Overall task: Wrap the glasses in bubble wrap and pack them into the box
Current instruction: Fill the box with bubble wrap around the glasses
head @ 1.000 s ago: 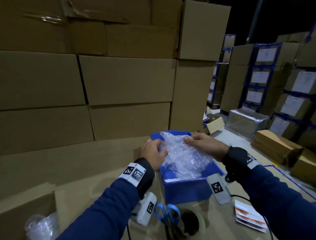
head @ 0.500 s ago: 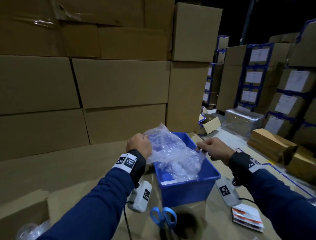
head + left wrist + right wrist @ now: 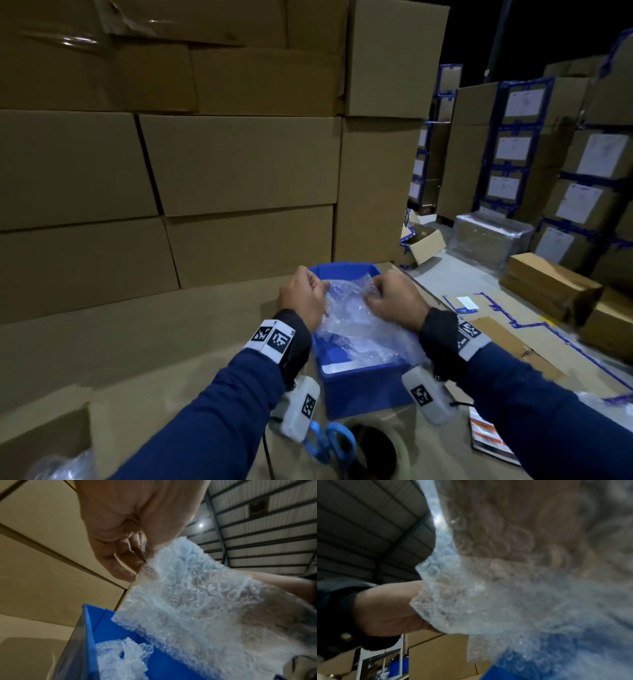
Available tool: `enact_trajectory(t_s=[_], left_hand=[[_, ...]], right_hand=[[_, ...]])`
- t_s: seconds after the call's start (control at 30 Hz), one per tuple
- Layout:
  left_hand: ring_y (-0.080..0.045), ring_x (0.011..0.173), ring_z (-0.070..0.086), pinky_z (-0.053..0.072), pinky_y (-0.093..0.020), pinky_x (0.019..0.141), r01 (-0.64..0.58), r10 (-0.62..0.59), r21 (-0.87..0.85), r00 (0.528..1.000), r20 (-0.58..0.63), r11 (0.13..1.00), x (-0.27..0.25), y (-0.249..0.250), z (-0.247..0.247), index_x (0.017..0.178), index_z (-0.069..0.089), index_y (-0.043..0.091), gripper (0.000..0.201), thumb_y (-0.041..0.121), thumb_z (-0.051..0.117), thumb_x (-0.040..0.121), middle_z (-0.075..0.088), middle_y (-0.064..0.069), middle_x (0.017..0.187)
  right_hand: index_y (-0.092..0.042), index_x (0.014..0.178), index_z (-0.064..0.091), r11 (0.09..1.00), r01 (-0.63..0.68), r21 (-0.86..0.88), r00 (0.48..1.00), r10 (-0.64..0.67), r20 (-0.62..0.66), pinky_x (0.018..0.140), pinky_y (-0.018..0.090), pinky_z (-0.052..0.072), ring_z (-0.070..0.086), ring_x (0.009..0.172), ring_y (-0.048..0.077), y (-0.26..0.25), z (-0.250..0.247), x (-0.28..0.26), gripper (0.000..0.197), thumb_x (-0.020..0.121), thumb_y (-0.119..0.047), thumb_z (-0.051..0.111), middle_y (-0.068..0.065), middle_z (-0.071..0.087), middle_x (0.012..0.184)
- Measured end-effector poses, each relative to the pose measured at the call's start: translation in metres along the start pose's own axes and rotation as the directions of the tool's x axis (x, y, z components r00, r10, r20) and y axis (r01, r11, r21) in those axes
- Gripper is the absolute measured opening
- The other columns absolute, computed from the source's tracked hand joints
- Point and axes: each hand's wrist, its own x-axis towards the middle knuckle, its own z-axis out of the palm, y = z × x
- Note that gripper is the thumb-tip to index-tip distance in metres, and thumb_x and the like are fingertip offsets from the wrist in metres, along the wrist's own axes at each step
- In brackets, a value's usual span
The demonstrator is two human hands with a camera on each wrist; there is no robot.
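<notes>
Fingers (image 3: 126,561) of the left hand (image 3: 301,298) are curled and pinch the upper left edge of a sheet of bubble wrap (image 3: 356,322), thumb against fingertips. Across from it, the right hand (image 3: 394,301) grips the sheet's upper right edge, knuckles up, its fingers bunched into the plastic; from the right wrist view the wrap lies so close over the lens that the hand shows only as a blur behind it. Between both hands the sheet hangs stretched and crumpled above a blue bin (image 3: 363,387), its lower part drooping into the bin. More loose bubble wrap (image 3: 120,660) lies at the bottom of the bin. No glass can be made out inside the wrap. On the cardboard-covered worktop (image 3: 137,342), blue-handled scissors (image 3: 329,442) lie near the bin's front wall, beside a roll of tape (image 3: 373,448). Stacked cardboard boxes (image 3: 239,164) rise just behind the bin.
</notes>
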Motion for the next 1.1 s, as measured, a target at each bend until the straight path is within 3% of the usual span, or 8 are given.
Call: enact_trajectory(t_s=[0.13,0.27,0.47,0.57,0.67,0.83,1.0,1.1], left_hand=[[-0.017,0.072,0.052,0.040,-0.024,0.059,0.002,-0.014,0.076,0.987,0.160,0.997,-0.006,0.000,0.004,0.111,0.043,0.017,0.053,0.044,0.076,0.079,0.055,0.001,0.084],[-0.030,0.092,0.061,0.051,-0.034,0.078,0.083,-0.113,0.350,0.992,0.065,0.933,-0.001,-0.007,0.004,0.112,0.048,0.014,0.026,0.019,0.062,0.089,0.062,-0.009,0.105],[-0.033,0.093,0.065,0.052,-0.035,0.077,0.119,-0.207,0.589,0.975,0.084,0.799,0.010,-0.014,-0.003,0.098,0.064,0.010,0.023,0.031,0.056,0.094,0.068,-0.011,0.102],[-0.029,0.072,0.068,0.056,-0.036,0.065,0.350,-0.374,0.163,0.915,0.155,0.923,0.009,-0.010,0.001,0.102,0.062,0.003,0.024,0.021,0.046,0.098,0.070,-0.012,0.087],[-0.017,0.056,0.066,0.053,-0.034,0.060,0.598,-0.474,-0.340,0.793,0.382,0.726,0.001,0.006,0.004,0.115,0.047,0.011,0.020,0.016,0.032,0.103,0.058,-0.006,0.077],[-0.017,0.056,0.059,0.051,-0.035,0.061,0.523,-0.391,-0.371,0.840,0.376,0.768,0.002,0.014,0.011,0.089,0.061,0.011,0.008,0.013,0.068,0.088,0.059,-0.006,0.071],[-0.029,0.083,0.070,0.060,-0.051,0.074,0.482,-0.402,-0.385,0.874,0.272,0.787,-0.003,0.013,0.008,0.090,0.067,0.010,0.007,0.011,0.063,0.084,0.071,-0.012,0.089],[-0.033,0.088,0.071,0.060,-0.052,0.073,0.424,-0.370,-0.409,0.906,0.208,0.808,-0.004,0.009,0.001,0.083,0.065,0.013,0.008,0.019,0.061,0.087,0.071,-0.013,0.092]], right_hand=[[-0.006,0.062,0.050,0.989,-0.073,0.129,0.989,0.089,-0.122,0.060,0.037,0.042,0.054,0.067,0.034,-0.003,-0.002,0.000,0.033,0.092,-0.017,0.045,0.012,0.054,0.060],[-0.013,0.066,0.045,0.970,-0.100,0.221,0.979,0.135,-0.151,0.064,0.033,0.033,0.048,0.068,0.027,-0.005,-0.013,0.002,0.033,0.098,-0.017,0.037,0.003,0.050,0.064],[-0.002,0.087,0.057,0.974,-0.176,0.145,0.953,0.206,-0.224,0.067,0.031,0.037,0.053,0.077,0.032,0.014,-0.027,0.007,0.016,0.090,-0.008,0.042,0.017,0.062,0.084],[-0.003,0.087,0.058,0.971,-0.142,0.192,0.945,0.190,-0.265,0.067,0.027,0.037,0.056,0.079,0.030,0.011,-0.027,0.002,0.015,0.090,-0.005,0.044,0.013,0.064,0.085],[-0.010,0.094,0.065,0.931,-0.029,0.364,0.964,0.122,-0.236,0.065,0.033,0.052,0.060,0.071,0.021,0.001,-0.023,-0.007,0.019,0.091,-0.002,0.048,0.005,0.065,0.085],[-0.011,0.106,0.066,0.924,-0.030,0.380,0.988,0.086,-0.131,0.074,0.022,0.052,0.062,0.086,0.016,-0.008,-0.019,-0.014,0.018,0.088,-0.016,0.063,-0.001,0.066,0.096],[-0.013,0.118,0.058,0.984,-0.015,0.177,0.995,0.032,-0.096,0.082,0.022,0.039,0.054,0.104,0.014,-0.007,-0.014,-0.012,0.057,0.073,-0.036,0.082,-0.002,0.059,0.111],[-0.013,0.117,0.050,0.989,-0.021,0.145,0.996,0.033,-0.081,0.074,0.017,0.037,0.053,0.100,0.017,-0.008,-0.010,-0.014,0.053,0.074,-0.020,0.080,-0.001,0.053,0.106]])
